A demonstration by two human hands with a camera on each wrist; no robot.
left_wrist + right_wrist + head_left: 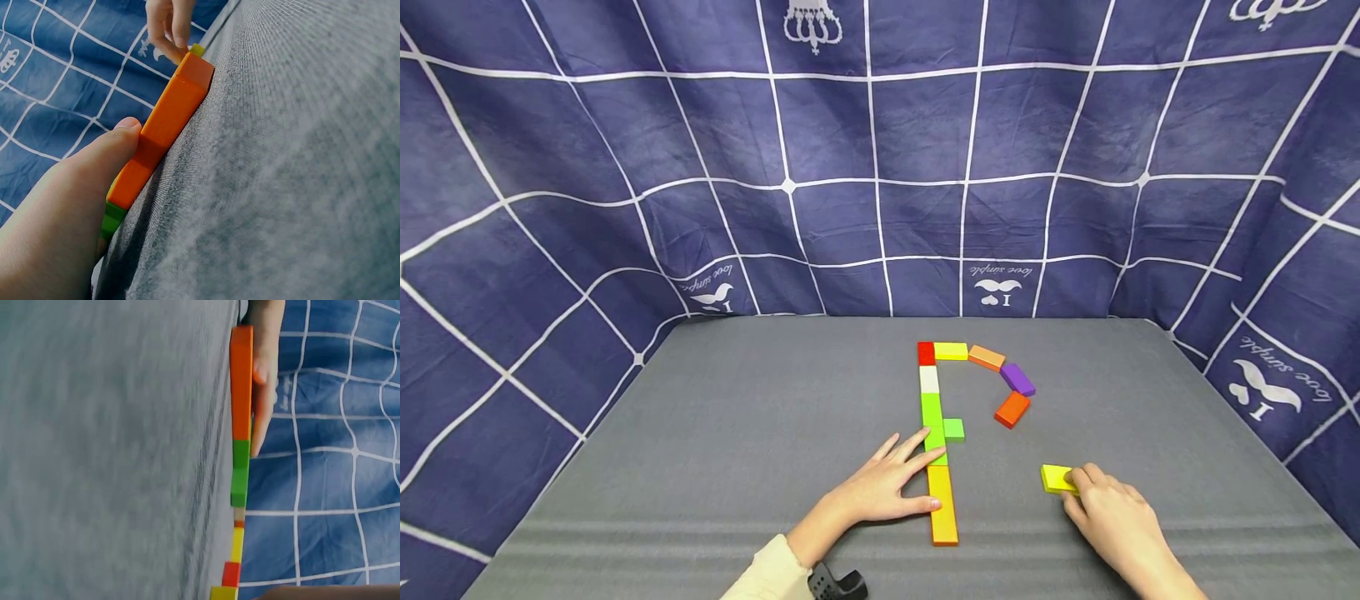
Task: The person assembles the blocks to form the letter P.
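My left hand point(887, 487) lies with spread fingers over a column of blocks, fingertips on a green block point(935, 457) and thumb on the long yellow-orange block point(944, 527) at the near end. In the left wrist view the thumb point(128, 123) touches that block's point(165, 115) top edge. Off to the right, my right hand point(1112, 508) pinches a yellow block point(1055, 478) close over the table. Farther up the column come another green block point(931, 409), a white block point(929, 379) and a red block point(927, 354).
From the column's far end a yellow block point(951, 352), orange block point(987, 358), purple block point(1018, 379) and red-orange block point(1012, 409) curve rightward. A small green block point(953, 430) sits beside the column. Blue checked cloth point(925, 217) hangs behind the grey table point(737, 417).
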